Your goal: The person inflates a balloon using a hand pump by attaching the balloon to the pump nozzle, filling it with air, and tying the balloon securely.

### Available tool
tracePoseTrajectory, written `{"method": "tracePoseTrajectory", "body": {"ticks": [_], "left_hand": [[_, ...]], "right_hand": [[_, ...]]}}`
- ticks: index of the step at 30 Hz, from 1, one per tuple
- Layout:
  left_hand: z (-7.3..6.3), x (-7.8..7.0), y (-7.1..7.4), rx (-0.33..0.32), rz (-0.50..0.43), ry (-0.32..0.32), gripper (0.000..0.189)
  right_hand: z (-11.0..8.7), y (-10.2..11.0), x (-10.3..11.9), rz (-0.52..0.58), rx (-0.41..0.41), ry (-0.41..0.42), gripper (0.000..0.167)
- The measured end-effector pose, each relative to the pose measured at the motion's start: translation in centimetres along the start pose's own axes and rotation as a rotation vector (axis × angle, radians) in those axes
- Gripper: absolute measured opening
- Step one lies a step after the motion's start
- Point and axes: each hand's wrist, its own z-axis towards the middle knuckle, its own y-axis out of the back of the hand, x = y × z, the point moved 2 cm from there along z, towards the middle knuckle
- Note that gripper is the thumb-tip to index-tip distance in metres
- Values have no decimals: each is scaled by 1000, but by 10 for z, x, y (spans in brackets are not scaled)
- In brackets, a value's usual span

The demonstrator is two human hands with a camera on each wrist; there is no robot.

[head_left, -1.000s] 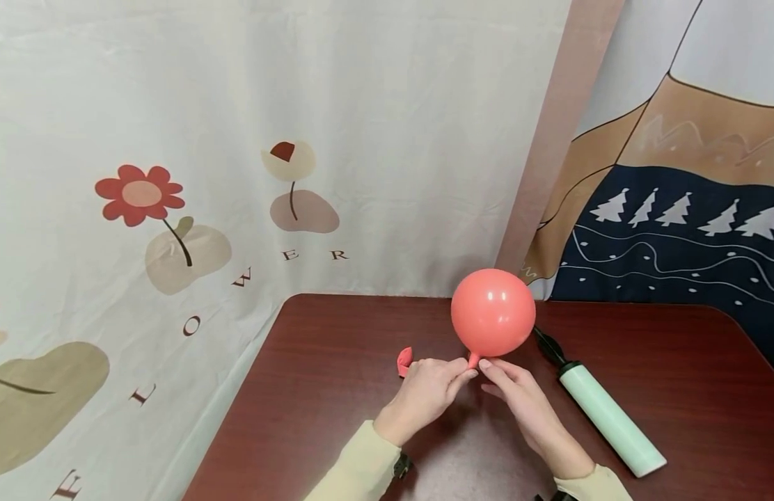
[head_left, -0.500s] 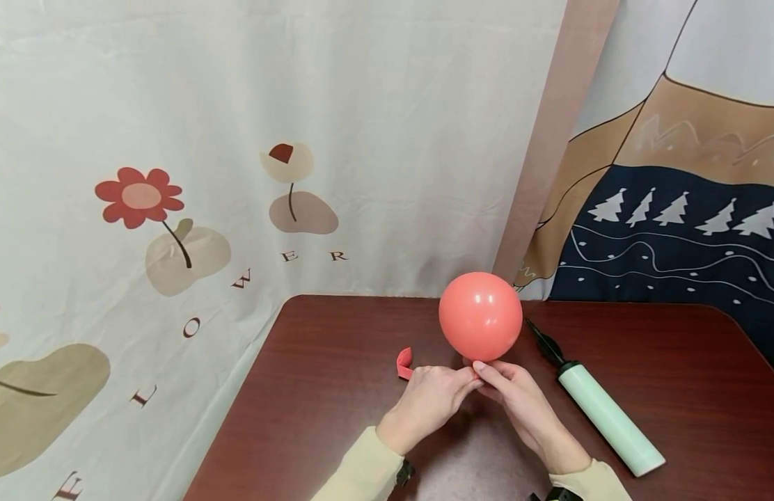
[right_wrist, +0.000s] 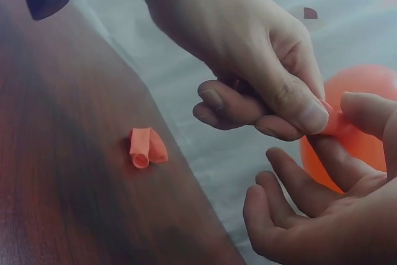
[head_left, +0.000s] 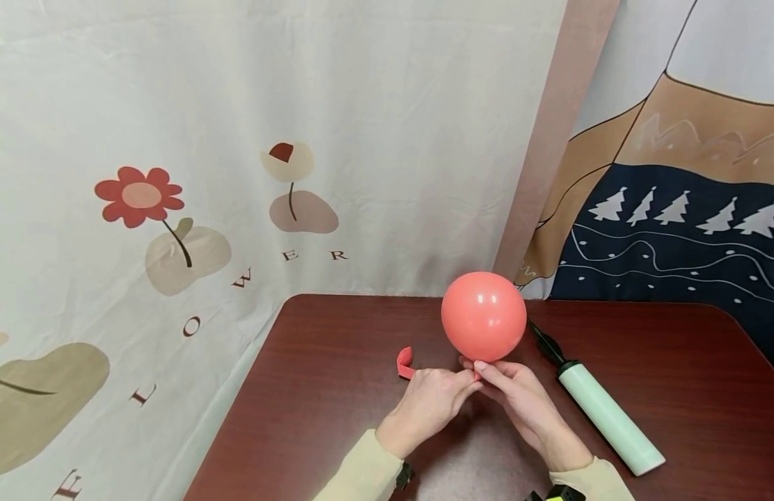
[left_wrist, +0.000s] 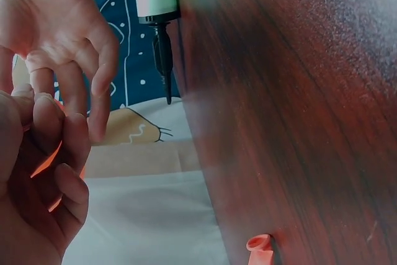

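An inflated coral-red balloon (head_left: 484, 316) stands above the table, round end up and neck down between both hands. My left hand (head_left: 427, 403) pinches the end of its neck (right_wrist: 332, 119) between thumb and curled fingers. Thumb and index finger of my right hand (head_left: 527, 407) close on the neck just below the round part, and its other fingers spread loosely, as the right wrist view shows. In the head view the fingers cover most of the neck. A second, limp red balloon (head_left: 405, 363) lies folded on the table beyond my left hand.
On the right of the dark red-brown table (head_left: 337, 334) lies a pale green balloon pump (head_left: 609, 417) with a black nozzle (head_left: 546, 343). A printed curtain (head_left: 387, 139) hangs behind the table's back edge.
The balloon has come slightly left and down. My right fingers have moved in around the neck, which was in plain sight a second ago. The pump and limp balloon stay put.
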Motion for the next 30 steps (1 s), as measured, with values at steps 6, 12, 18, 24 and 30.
{"method": "tracePoseTrajectory", "body": {"ticks": [6, 12, 18, 24, 30], "left_hand": [[-2, -1, -2, 6, -58, 15, 29], [-5, -1, -5, 30, -111, 42, 30], [-10, 2, -9, 9, -105, 44, 38], [-17, 4, -12, -15, -97, 39, 42], [-24, 4, -12, 33, -108, 69, 29]], "right_hand": [[-1, 2, 1, 82, 13, 13, 25], [1, 6, 3, 160, 25, 53, 25], [4, 10, 8, 223, -10, 63, 25], [7, 15, 14, 302, -41, 66, 27], [10, 20, 19, 480, -62, 61, 26]]}}
